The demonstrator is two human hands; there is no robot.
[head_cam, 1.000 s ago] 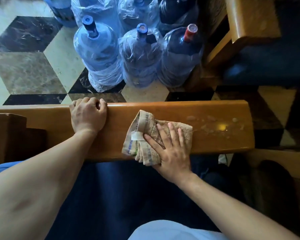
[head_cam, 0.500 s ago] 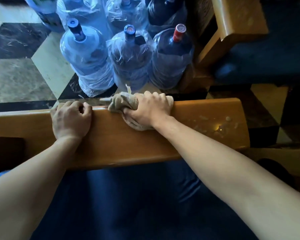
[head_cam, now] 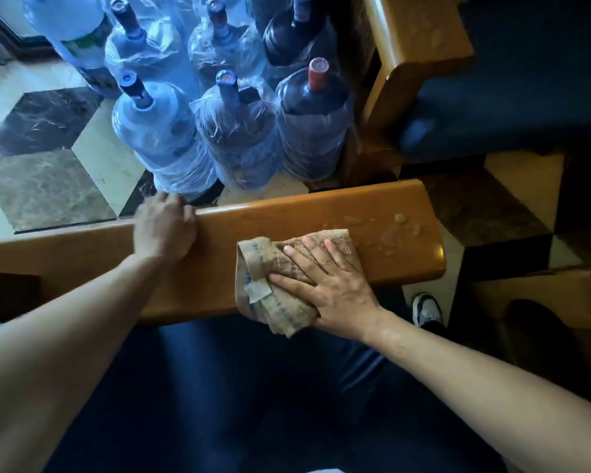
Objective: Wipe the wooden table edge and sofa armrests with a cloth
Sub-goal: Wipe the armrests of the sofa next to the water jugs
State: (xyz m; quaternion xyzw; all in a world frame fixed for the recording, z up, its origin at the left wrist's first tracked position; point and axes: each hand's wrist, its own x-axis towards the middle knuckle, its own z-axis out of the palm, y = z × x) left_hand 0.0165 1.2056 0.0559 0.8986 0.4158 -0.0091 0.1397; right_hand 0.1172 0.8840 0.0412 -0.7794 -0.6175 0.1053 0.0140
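The right hand [head_cam: 335, 285] presses flat, fingers spread, on the folded cloth [head_cam: 277, 285] atop the near armrest [head_cam: 321, 213], the left hand [head_cam: 166, 228] seemingly curled over its far edge, so firm strokes rightward should clear the droplets [head_cam: 393, 230].

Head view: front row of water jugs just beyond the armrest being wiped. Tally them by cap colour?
Blue-capped jugs: 2
Red-capped jug: 1
Total: 3 jugs in the front row. More jugs stand behind them and are not counted here.
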